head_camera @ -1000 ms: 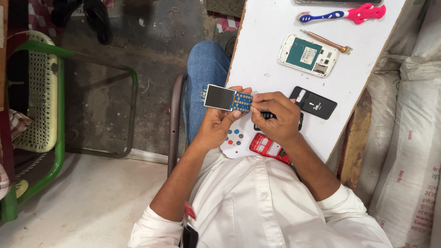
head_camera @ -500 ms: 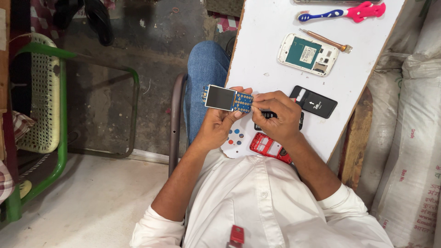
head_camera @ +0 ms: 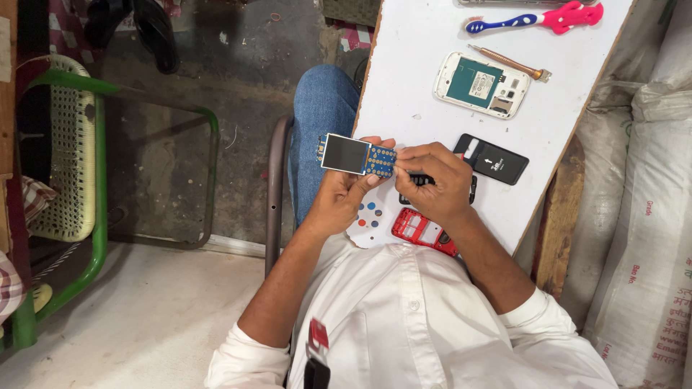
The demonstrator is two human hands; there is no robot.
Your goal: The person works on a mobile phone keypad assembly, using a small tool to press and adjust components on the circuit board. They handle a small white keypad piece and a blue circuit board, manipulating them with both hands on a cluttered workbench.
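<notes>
left hand holding circuit board, black battery

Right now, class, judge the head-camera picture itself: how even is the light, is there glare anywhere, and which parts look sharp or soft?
Head view: soft, even light on the white table, with only faint shadows; the floor at upper left lies in shade; the small screen on the circuit board shows a pale sheen, no harsh glare; the left hand and right hand look sharp; frame edges seem a little softer.

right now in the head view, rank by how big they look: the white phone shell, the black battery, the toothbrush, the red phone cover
1. toothbrush, longest
2. white phone shell
3. black battery
4. red phone cover, though the right hand hides part of it, so this last place is unsure
</notes>
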